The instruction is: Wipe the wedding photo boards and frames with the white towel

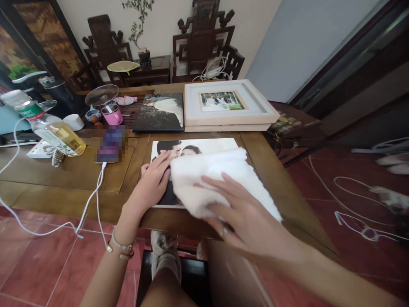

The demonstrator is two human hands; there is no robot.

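A photo panel [217, 144] showing a couple lies flat on the wooden table near its front edge. My left hand [153, 181] rests on the panel's left side, fingers stretched out and holding nothing. In my right hand [238, 209] is a white towel [220, 164], spread over the middle and right of the panel. My fingers press on the towel and bend into its near fold, with some fingertips hidden. The towel covers much of the picture, and its right corner reaches past the panel onto the table.
Behind the panel are a dark photo panel [159, 113] and stacked pale frames [217, 117]. On the left are a phone [111, 145] with a white cable [99, 183], a bottle [60, 132] of yellow liquid and a pink mug [112, 116]. Cables lie on the red floor.
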